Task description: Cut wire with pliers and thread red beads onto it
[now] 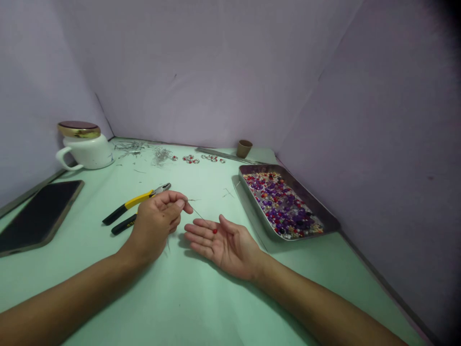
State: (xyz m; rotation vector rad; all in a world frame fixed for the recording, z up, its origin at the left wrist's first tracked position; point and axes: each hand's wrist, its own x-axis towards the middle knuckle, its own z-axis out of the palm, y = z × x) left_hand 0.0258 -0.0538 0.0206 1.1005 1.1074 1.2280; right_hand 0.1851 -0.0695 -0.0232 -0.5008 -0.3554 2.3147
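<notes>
A thin wire (200,216) is pinched between the thumb and fingers of my left hand (158,221), above the table and beside the pliers. Its far end reaches a red bead (214,231), which lies at the fingers of my right hand (228,245). That hand is palm up with its fingers stretched out. The pliers (139,199), with yellow and black handles, lie partly behind my left hand. To the right, a metal tray (259,211) holds many purple, red, white and gold beads.
A black phone (38,214) lies at the left, with a lidded white mug (91,153) behind it. Wire pieces (162,154), beaded rings (190,159), a flat metal strip (223,154) and a small brown cup (244,148) are along the back. Walls enclose the table.
</notes>
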